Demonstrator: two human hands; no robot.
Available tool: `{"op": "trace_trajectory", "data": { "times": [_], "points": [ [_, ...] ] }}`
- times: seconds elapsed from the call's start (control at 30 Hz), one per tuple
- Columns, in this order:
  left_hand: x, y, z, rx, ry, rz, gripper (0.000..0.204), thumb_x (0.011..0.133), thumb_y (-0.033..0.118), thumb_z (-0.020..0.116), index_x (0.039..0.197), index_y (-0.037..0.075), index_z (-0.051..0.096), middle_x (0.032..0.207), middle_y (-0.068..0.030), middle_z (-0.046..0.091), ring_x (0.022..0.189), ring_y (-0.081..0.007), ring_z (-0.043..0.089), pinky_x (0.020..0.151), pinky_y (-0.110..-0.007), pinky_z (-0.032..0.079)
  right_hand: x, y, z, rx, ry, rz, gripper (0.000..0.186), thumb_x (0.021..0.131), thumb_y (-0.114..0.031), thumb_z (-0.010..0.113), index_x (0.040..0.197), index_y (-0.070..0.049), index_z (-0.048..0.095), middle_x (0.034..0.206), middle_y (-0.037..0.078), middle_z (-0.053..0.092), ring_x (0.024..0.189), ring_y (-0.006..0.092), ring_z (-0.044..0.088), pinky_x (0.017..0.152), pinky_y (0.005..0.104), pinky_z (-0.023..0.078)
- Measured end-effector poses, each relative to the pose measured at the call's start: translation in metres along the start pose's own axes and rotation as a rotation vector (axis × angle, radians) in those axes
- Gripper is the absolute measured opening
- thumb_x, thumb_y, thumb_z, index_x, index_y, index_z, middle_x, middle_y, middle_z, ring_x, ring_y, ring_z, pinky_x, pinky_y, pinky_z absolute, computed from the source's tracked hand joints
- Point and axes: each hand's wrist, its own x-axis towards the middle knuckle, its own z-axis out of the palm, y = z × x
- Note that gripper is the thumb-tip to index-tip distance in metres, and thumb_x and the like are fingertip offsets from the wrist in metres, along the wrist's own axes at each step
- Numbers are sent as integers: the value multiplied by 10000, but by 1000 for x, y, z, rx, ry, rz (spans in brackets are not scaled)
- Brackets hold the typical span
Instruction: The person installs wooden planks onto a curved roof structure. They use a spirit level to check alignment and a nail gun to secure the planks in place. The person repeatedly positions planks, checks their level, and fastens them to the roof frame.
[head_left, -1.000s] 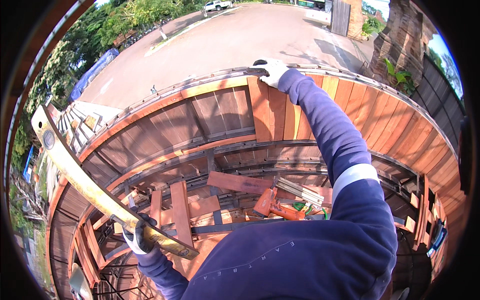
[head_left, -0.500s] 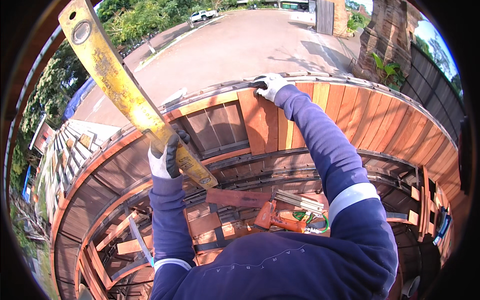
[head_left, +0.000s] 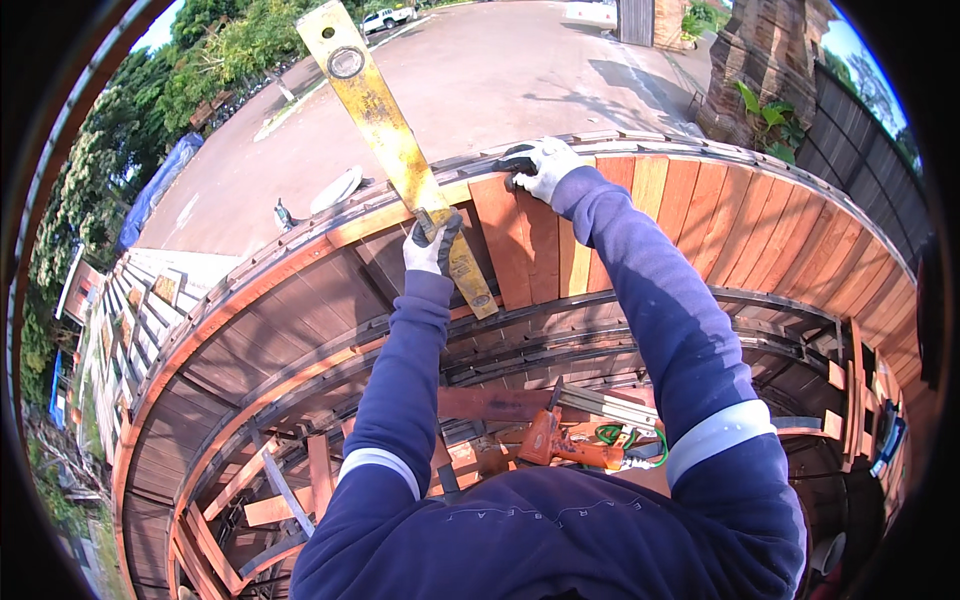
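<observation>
My gloved left hand (head_left: 432, 245) is closed round a worn yellow spirit level (head_left: 392, 130), gripping its lower half. The level leans, its top end up to the left and its lower end close to the left edge of a reddish wooden plank (head_left: 499, 235). At the top rim of the curved plank wall (head_left: 720, 215), my gloved right hand (head_left: 545, 170) rests over the upper ends of the planks, its fingers curled over the edge. Left of that plank, the frame shows dark boards behind it.
Below the wall, an orange nail gun (head_left: 565, 445) with a green hose lies among loose wood pieces (head_left: 495, 403) and pale strips (head_left: 610, 404). Curved dark rails run along the wall's inside. Beyond the rim are a paved yard (head_left: 490, 80), a blue tarp (head_left: 160, 190) and a large trunk-like column (head_left: 765, 75).
My left hand has carried the spirit level to the right, up against the plank's left side. My right hand stays at the rim. The view has shifted slightly.
</observation>
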Motion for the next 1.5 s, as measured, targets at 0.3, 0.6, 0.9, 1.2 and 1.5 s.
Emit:
{"op": "trace_trajectory", "data": {
  "times": [0.3,0.6,0.9,1.2,1.5],
  "points": [
    [1,-39,4,123,-51,-141,363,771,12,781,1094,9,615,989,-43,680,829,-118,647,764,-262,545,-1,7,6,44,62,-49,337,828,-373,632,1096,-179,695,1125,80,657,1107,282,559,999,382,404],
    [7,-50,7,167,-84,-199,322,736,41,820,997,39,632,911,-17,670,769,-94,614,691,-256,525,1,4,6,100,23,25,335,806,-373,661,1099,-214,685,1066,114,663,1073,302,579,950,394,446],
    [11,-54,7,224,-28,-145,329,702,93,848,956,33,646,853,-5,668,717,-88,594,675,-249,505,6,6,8,112,-3,48,358,766,-371,687,1077,-194,699,1103,109,659,1063,306,588,946,391,462],
    [12,-66,0,194,-55,-116,261,750,-18,757,984,-3,641,895,-51,692,763,-132,657,730,-267,541,5,1,0,174,8,4,394,728,-356,727,1040,-124,666,1075,102,661,1048,316,592,905,401,469],
    [13,-64,7,283,-70,-164,237,741,50,808,921,23,657,846,-21,684,712,-100,627,667,-260,520,5,9,6,185,63,20,311,715,-288,738,972,-123,678,1017,98,680,997,304,613,879,397,478]
  ]
}}
